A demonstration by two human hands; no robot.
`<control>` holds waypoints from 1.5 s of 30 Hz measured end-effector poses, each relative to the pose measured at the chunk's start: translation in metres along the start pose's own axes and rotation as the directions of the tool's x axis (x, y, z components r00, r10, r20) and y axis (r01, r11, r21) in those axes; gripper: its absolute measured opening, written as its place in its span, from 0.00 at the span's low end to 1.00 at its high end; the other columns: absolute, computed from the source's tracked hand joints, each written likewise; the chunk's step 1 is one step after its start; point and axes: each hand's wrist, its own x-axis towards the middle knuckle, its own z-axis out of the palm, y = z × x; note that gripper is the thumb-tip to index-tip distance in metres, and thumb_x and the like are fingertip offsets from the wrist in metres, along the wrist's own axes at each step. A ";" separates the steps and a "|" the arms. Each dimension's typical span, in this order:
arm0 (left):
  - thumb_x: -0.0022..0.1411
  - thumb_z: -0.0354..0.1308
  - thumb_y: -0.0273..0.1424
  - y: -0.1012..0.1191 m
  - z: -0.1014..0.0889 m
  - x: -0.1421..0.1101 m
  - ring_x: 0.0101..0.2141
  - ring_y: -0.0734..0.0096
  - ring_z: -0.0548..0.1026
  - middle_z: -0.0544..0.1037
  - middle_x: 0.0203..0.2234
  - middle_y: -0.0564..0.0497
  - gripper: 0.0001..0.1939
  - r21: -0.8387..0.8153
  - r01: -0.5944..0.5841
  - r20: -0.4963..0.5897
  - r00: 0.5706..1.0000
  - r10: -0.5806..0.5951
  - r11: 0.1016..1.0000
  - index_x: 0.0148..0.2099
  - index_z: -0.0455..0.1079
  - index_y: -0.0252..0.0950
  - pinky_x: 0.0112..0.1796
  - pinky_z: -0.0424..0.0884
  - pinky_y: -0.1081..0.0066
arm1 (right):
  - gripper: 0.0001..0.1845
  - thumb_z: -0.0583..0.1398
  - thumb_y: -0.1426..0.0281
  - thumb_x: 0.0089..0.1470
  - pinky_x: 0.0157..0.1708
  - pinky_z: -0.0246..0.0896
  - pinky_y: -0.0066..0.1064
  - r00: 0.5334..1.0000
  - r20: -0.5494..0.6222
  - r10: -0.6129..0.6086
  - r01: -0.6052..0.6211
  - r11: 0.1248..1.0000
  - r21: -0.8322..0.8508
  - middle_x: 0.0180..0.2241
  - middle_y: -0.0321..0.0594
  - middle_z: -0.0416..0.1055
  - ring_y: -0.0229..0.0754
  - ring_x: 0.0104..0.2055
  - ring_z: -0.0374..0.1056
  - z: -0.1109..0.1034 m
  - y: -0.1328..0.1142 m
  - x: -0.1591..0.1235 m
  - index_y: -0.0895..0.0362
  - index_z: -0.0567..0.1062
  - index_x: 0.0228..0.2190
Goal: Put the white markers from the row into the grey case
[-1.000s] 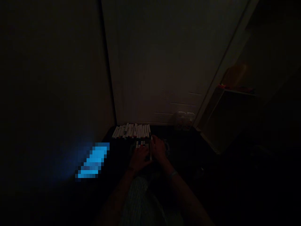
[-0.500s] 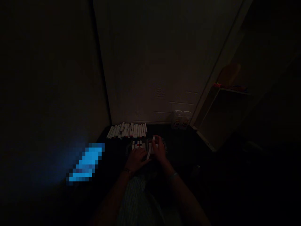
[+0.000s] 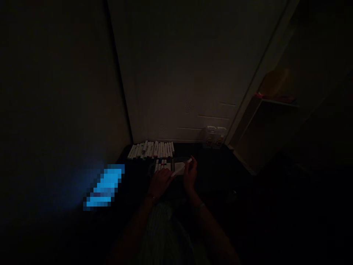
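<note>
Above the dark table (image 3: 216, 167), I record a white marker (image 3: 178, 169) leftward of the right hand (image 3: 191, 175), which holds its far end, the long axis slanting back to its near end at the left hand (image 3: 160, 181), whose grip I cannot tell

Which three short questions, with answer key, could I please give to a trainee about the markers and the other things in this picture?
1. True or false: the row of white markers lies to the left of the two clear containers.
2. Which hand is at the upper end of the slanted white marker? A) left hand B) right hand
3. Fill in: the glowing blue patch is on the ____ side of the picture.

Key: 1. True 2. B 3. left
</note>
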 end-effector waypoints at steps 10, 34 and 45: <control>0.63 0.41 0.31 -0.006 -0.004 -0.001 0.41 0.61 0.66 0.71 0.38 0.45 0.13 0.112 0.211 -0.093 0.975 -0.201 0.971 0.39 0.66 0.36 0.38 0.59 0.63 | 0.20 0.43 0.68 0.59 0.49 0.38 0.43 0.996 0.059 -0.063 0.083 0.896 -0.436 0.47 0.41 0.65 0.43 0.51 0.52 -0.001 -0.005 -0.001 0.50 0.64 0.50; 0.63 0.41 0.32 -0.005 -0.005 -0.001 0.39 0.58 0.65 0.69 0.40 0.42 0.14 0.125 0.288 -0.119 0.955 -0.273 0.950 0.45 0.64 0.35 0.38 0.60 0.61 | 0.15 0.47 0.62 0.58 0.37 0.57 0.28 0.994 0.110 0.027 -0.038 0.994 0.107 0.33 0.39 0.68 0.37 0.36 0.64 0.001 0.004 -0.003 0.57 0.65 0.40; 0.62 0.43 0.31 -0.006 0.003 0.000 0.43 0.59 0.65 0.70 0.41 0.44 0.12 0.116 0.175 -0.063 0.984 -0.169 0.978 0.43 0.66 0.38 0.40 0.61 0.60 | 0.30 0.49 0.62 0.56 0.40 0.60 0.31 0.987 0.149 0.051 -0.086 0.968 0.236 0.43 0.47 0.67 0.39 0.41 0.66 0.001 -0.007 -0.005 0.58 0.47 0.57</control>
